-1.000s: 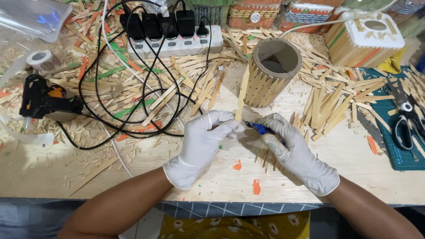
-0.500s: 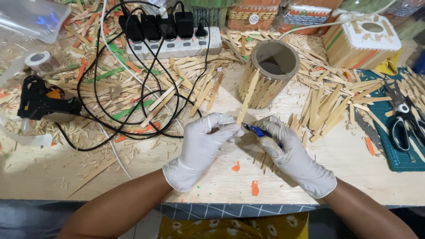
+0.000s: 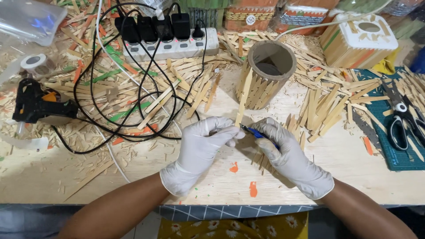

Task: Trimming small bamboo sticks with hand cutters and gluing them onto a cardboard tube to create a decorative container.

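Surface: pale wooden worktable, littered with stick offcuts and shavings, orange paint dabs near the front edge.
Left fingers: pinched on the lower end of a wooden craft stick; left hand in a white glove, curled close.
Right fingers: closed round a blue-handled craft knife, tip set against the stick's lower end; right hand gloved too, just beside the left.
Stick: held nearly upright, tilted slightly, upper end rising in front of the stick-clad cylinder; touching or apart, cannot tell.
Step in hand: by the look of it, trimming or shaving the stick's end with the knife, likely to fit the cylinder's wall.
Next move calls for: a steady pinch, a short controlled cut away from the left fingertips, light pressure so the thin wood does not split.
Near the hands: loose pile of cut sticks to the right, more scattered to the left.
Further out: black scissors on a green cutting mat at the right edge; black glue gun at the left, black cables looping to a white power strip at the back.
Background: roll of tape, white-topped stick box, woven containers along the far edge.
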